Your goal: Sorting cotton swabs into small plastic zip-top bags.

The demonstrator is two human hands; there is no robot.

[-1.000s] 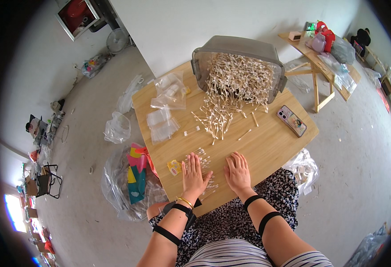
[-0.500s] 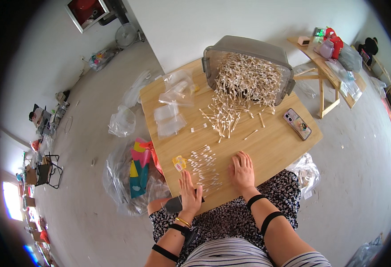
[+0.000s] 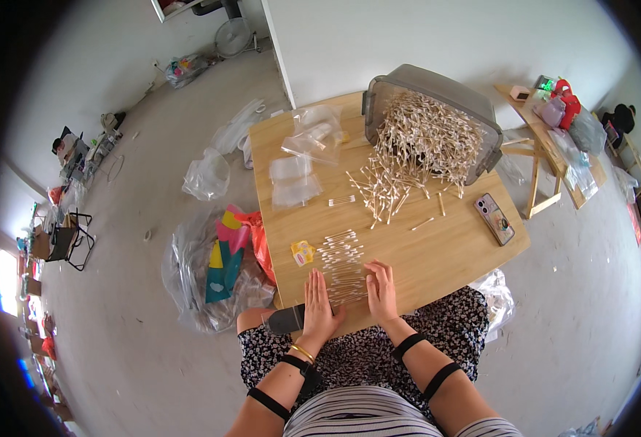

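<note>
Cotton swabs (image 3: 344,264) lie in a column of loose rows near the front of the wooden table (image 3: 422,251). Against their left side rests my left hand (image 3: 320,307), open, its fingers straight and close together. My right hand (image 3: 381,293) stands on their right side, open, with fingers slightly bent. The nearest swabs lie between the two hands, and neither grips any. Beside my left hand is a dark grey flat object (image 3: 287,319) at the table edge, partly hidden by the hand. A small yellow-and-white card (image 3: 303,253) lies left of the rows.
A tipped grey bin (image 3: 437,79) spills a heap of swabs (image 3: 426,138) at the back. Clear plastic bags (image 3: 295,182) lie at the far left, a few swabs (image 3: 341,200) near them. A phone (image 3: 494,218) lies at the right. Plastic bags (image 3: 196,262) stand on the floor.
My right hand has moved left from the bare tabletop to the side of the swab rows. My left hand stays at their left. The whole view has shifted slightly.
</note>
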